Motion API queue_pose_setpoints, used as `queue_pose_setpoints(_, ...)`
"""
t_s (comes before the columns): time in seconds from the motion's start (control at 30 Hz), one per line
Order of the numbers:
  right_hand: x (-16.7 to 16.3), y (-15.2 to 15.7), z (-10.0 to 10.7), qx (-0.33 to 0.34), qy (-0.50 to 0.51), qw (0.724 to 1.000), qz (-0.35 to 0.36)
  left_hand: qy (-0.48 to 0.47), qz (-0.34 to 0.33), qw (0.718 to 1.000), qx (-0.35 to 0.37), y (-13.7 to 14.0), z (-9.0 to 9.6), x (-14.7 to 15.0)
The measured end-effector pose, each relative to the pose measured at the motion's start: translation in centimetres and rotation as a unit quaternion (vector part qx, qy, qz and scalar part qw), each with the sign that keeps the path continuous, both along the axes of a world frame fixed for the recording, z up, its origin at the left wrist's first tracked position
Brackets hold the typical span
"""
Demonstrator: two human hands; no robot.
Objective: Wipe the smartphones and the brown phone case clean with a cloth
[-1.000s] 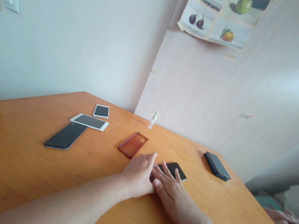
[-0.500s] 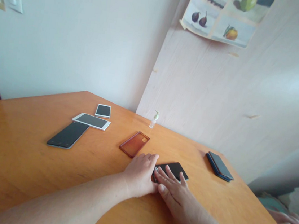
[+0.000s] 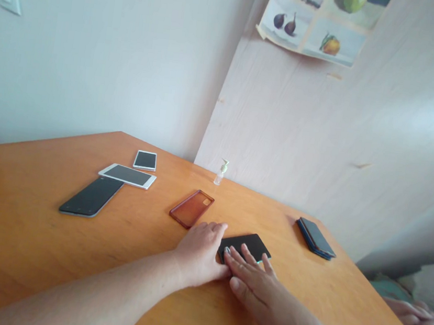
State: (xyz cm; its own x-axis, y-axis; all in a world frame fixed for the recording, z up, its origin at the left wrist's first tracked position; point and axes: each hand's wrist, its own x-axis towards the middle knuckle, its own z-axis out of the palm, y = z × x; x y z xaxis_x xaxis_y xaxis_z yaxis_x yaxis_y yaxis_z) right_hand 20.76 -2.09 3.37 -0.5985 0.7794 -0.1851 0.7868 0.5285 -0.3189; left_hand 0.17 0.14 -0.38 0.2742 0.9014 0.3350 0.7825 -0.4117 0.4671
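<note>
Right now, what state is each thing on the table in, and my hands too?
Left hand: at the handled phone's left end
Right hand: fingers spread over that phone
Handled phone: flat, black face up, partly covered
Left black phone: flat, screen dark
Near white phone: flat, screen dark
Far white phone: flat, screen dark
Red case: flat, no phone inside
Pump bottle: upright, fill unclear
</note>
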Motion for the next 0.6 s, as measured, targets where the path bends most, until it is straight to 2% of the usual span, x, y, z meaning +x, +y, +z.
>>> queue_pose_setpoints(0.07,0.6,0.4,-0.2,0.022,-0.019,0.999,-0.045,0.0,-0.003,1.0,-0.004,0.0,0.1,0.0)
queue_pose_setpoints(0.17,2.3,1.7,-0.7,0.082,-0.082,0.981,-0.153,0.007,-0.009,1.0,-0.015,0.0,0.4,-0.1)
queue_pose_setpoints(0.23,2.9,2.1,-0.8,0.106,-0.109,0.971,-0.184,0.01,-0.009,1.0,-0.024,0.0,0.5,-0.1)
queue_pose_setpoints(0.3,2.8,1.7,-0.6,0.103,-0.104,0.977,-0.154,0.01,-0.009,1.0,-0.028,0.0,0.5,-0.2)
queue_pose_setpoints(0.4,1.7,0.6,0.0,0.058,-0.064,0.995,-0.049,0.009,-0.009,1.0,-0.024,0.0,0.4,-0.2)
queue_pose_setpoints(0.47,1.4,0.3,0.1,0.037,-0.049,0.998,-0.018,0.009,-0.012,1.0,-0.019,0.0,0.3,-0.2)
queue_pose_setpoints(0.53,1.7,0.6,-0.1,0.052,-0.059,0.996,-0.05,0.01,-0.013,1.0,-0.013,0.0,0.2,-0.2)
queue_pose_setpoints(0.6,2.5,1.3,-0.5,0.087,-0.085,0.985,-0.121,0.011,-0.018,1.0,-0.009,0.1,0.2,-0.3)
